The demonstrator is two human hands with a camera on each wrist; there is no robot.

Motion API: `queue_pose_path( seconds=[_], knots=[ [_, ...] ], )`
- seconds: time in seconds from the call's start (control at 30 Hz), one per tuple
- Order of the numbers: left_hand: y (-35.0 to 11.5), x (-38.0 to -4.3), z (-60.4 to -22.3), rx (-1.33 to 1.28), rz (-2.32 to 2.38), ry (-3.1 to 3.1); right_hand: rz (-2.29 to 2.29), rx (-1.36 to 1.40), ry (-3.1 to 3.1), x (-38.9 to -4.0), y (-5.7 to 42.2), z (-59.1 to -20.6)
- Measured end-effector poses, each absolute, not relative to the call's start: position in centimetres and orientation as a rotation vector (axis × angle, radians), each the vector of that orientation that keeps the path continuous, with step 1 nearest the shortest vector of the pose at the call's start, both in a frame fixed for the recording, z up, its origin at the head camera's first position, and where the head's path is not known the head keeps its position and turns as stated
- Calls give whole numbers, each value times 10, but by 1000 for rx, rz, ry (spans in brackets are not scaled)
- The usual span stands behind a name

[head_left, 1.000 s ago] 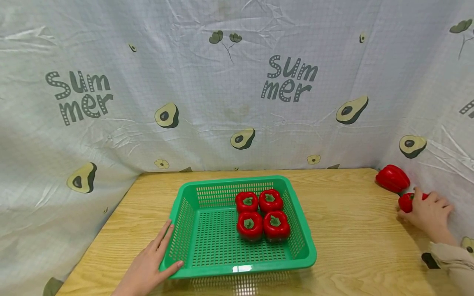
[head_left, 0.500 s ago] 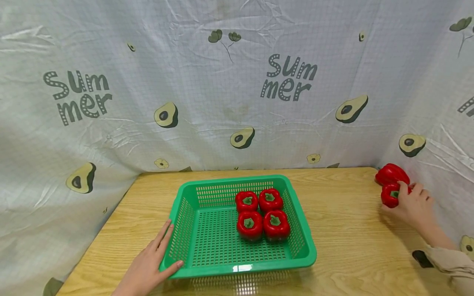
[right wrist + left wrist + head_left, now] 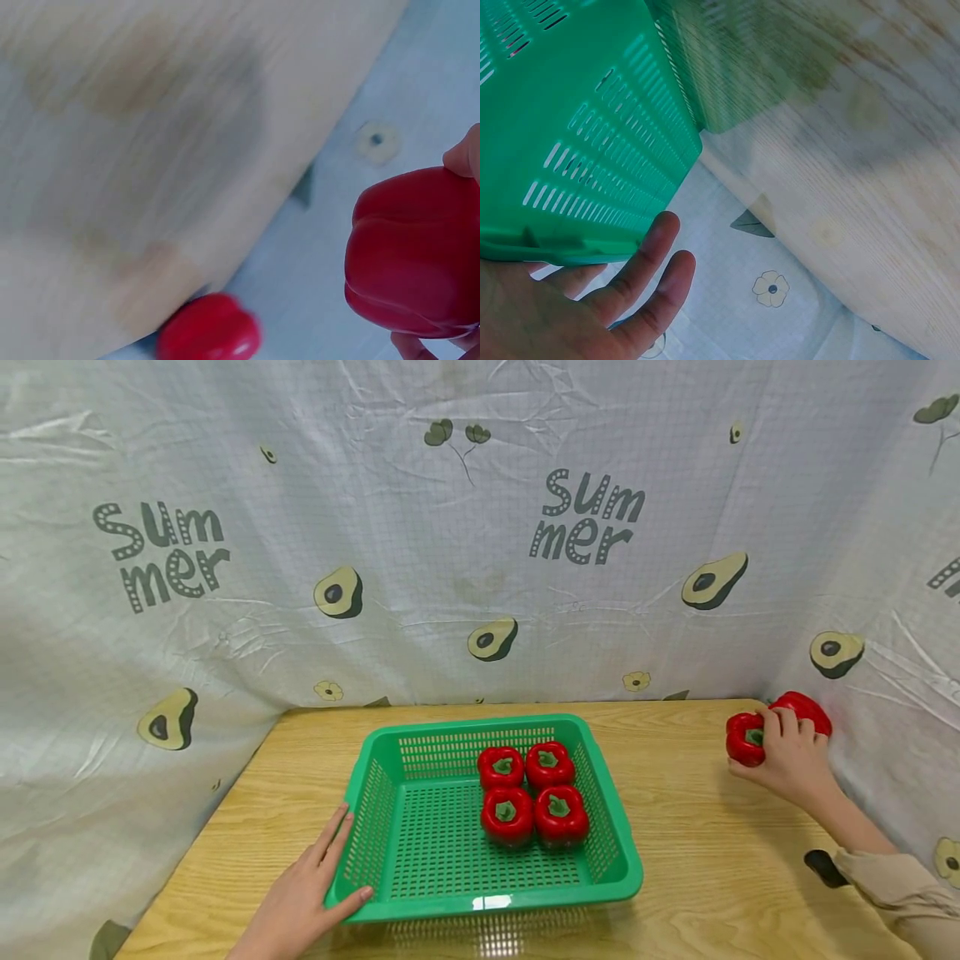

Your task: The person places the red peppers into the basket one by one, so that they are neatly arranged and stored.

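My right hand [image 3: 791, 760] grips a red bell pepper [image 3: 744, 740] with a green stem, at the right of the table. In the right wrist view this held bell pepper [image 3: 412, 255] appears large, with fingertips at its top and bottom. Another red bell pepper [image 3: 812, 705] lies behind the hand at the far right corner, partly hidden. My left hand [image 3: 300, 889] rests on the near left corner of a green plastic basket [image 3: 495, 903], thumb on the front rim, fingers extended along the left side. Several red bell peppers [image 3: 534, 793] stand stem up in its right half.
The wooden table [image 3: 690, 810] ends at a patterned cloth [image 3: 412, 527] hanging behind and on both sides. A small dark object [image 3: 827, 868] shows beside the right sleeve [image 3: 892, 893]. The basket's perforated side [image 3: 607, 127] fills the left of the left wrist view.
My right hand has lifted the bell pepper from the right edge and carried it leftward, past the other pepper. My left hand and the basket have stayed in place.
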State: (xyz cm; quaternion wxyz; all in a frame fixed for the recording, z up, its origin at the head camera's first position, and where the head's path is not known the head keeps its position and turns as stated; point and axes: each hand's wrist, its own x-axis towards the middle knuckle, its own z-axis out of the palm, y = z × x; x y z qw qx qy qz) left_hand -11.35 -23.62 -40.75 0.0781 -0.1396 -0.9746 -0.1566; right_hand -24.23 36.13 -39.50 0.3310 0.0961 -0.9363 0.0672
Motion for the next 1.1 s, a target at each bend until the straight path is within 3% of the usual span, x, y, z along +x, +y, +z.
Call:
queue_pose_path(
  seconds=[0.53, 1.1],
  knots=[
    [-235, -113, -406, -406, -468, -2929, 151, 589, -2444, -239, 257, -348],
    [-236, -113, -405, -413, -468, -2922, 171, 874, -2391, -221, 189, -320]
  ],
)
